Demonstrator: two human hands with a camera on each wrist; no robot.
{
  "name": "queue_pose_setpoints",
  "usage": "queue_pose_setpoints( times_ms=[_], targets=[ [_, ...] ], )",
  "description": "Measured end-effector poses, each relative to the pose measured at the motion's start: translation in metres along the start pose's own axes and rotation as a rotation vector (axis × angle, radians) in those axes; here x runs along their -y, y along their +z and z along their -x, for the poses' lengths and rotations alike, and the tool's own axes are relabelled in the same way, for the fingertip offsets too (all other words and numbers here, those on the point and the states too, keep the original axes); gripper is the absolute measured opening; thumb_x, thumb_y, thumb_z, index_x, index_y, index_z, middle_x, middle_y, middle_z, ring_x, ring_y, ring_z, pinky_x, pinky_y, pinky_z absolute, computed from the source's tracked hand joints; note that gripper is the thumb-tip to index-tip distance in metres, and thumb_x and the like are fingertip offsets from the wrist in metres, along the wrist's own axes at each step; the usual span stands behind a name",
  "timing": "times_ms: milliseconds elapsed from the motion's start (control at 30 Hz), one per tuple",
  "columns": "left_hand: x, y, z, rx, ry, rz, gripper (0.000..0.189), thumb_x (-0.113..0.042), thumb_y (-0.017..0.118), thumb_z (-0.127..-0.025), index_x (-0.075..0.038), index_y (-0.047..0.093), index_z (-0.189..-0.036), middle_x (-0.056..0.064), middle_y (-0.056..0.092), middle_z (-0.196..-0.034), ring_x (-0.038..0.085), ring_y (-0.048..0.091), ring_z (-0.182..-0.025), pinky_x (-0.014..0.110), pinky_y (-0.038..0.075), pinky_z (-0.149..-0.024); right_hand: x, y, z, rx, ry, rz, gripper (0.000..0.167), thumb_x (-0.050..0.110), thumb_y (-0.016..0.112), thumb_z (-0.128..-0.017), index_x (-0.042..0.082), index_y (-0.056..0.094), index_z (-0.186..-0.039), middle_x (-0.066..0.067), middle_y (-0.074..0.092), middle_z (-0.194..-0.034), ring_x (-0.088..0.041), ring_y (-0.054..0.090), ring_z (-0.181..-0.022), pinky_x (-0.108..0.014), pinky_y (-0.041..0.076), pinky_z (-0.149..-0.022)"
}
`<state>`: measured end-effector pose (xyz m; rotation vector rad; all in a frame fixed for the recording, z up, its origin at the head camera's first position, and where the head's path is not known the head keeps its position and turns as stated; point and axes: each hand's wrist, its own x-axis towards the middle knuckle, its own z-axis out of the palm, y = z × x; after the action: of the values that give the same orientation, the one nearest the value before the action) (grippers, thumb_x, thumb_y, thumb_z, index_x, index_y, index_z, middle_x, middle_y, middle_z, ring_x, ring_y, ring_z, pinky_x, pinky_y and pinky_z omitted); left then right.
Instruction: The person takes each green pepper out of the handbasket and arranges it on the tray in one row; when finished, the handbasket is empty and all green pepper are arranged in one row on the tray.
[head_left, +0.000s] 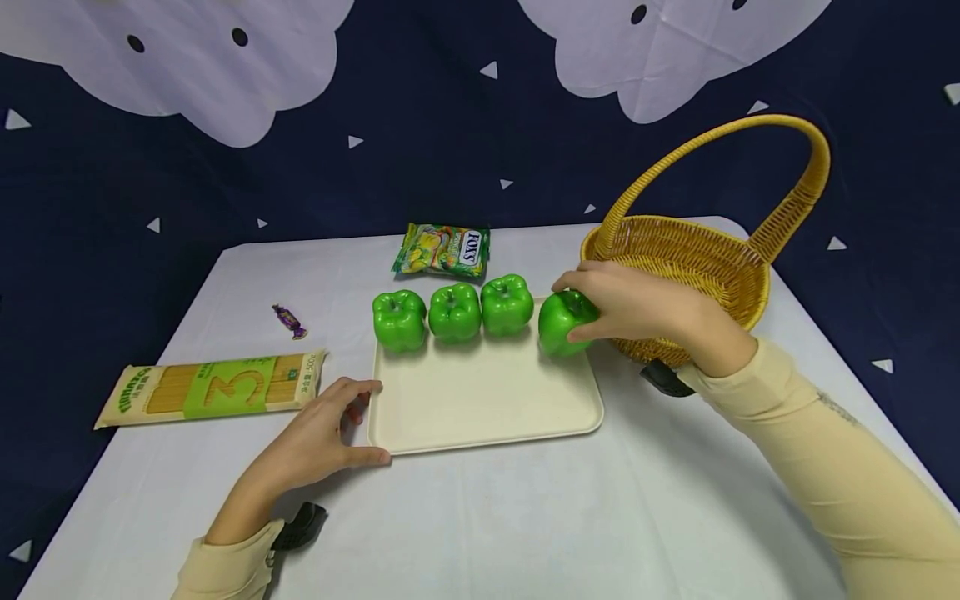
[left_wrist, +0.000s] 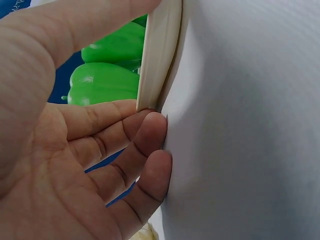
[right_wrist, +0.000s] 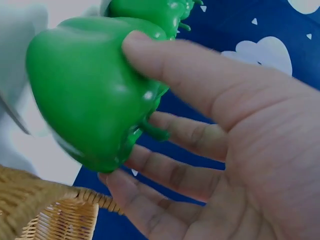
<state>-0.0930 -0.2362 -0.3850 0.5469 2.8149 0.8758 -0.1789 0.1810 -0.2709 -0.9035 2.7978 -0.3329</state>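
My right hand grips a shiny green bell pepper over the right end of a cream tray, its thumb on the near side and fingers behind. The right wrist view shows that pepper between thumb and fingertips, stem towards the palm. Three more green bell peppers stand in a row along the tray's far side: a left one, a middle one and a right one. At the tray's near left corner, my left hand holds the rim between thumb and fingers.
A yellow wicker basket with a tall handle stands right of the tray, beside my right forearm. Behind the peppers lies a green Fox's candy bag. To the left are a purple wrapped candy and a pack of noodles.
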Motion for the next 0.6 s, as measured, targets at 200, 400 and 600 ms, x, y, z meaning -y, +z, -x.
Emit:
queue_pose_setpoints(
  times_ms=[200,400,600],
  targets=[
    [0.001,0.000,0.000,-0.002,0.009,0.001,0.094,-0.040,0.103,-0.069,-0.001,0.061,-0.144,0.004,0.062,-0.107,0.015,0.053,-0.090,0.025,0.045,-0.071,0.005,0.002,-0.009,0.021,0.018,0.072,0.058,0.021,0.090,-0.089,0.001,0.067,-0.138,-0.018,0.068,-0.125,-0.027,0.064,-0.107,-0.047,0.056,-0.098],
    [0.001,0.001,0.000,0.001,0.008,-0.003,0.094,-0.040,0.103,-0.069,-0.001,0.061,-0.144,0.004,0.061,-0.106,0.015,0.053,-0.089,0.025,0.045,-0.070,0.007,0.000,-0.022,0.053,0.040,0.123,0.059,0.016,0.090,-0.088,-0.004,0.065,-0.137,-0.023,0.068,-0.123,-0.032,0.066,-0.108,-0.048,0.057,-0.098],
    [0.002,0.001,-0.001,-0.002,0.010,-0.004,0.094,-0.039,0.103,-0.069,-0.001,0.061,-0.144,0.004,0.062,-0.108,0.015,0.053,-0.089,0.025,0.045,-0.070,0.007,-0.001,-0.033,0.086,0.084,0.156,0.060,0.014,0.089,-0.089,-0.007,0.063,-0.139,-0.026,0.067,-0.127,-0.036,0.067,-0.114,-0.049,0.057,-0.101]
  ],
)
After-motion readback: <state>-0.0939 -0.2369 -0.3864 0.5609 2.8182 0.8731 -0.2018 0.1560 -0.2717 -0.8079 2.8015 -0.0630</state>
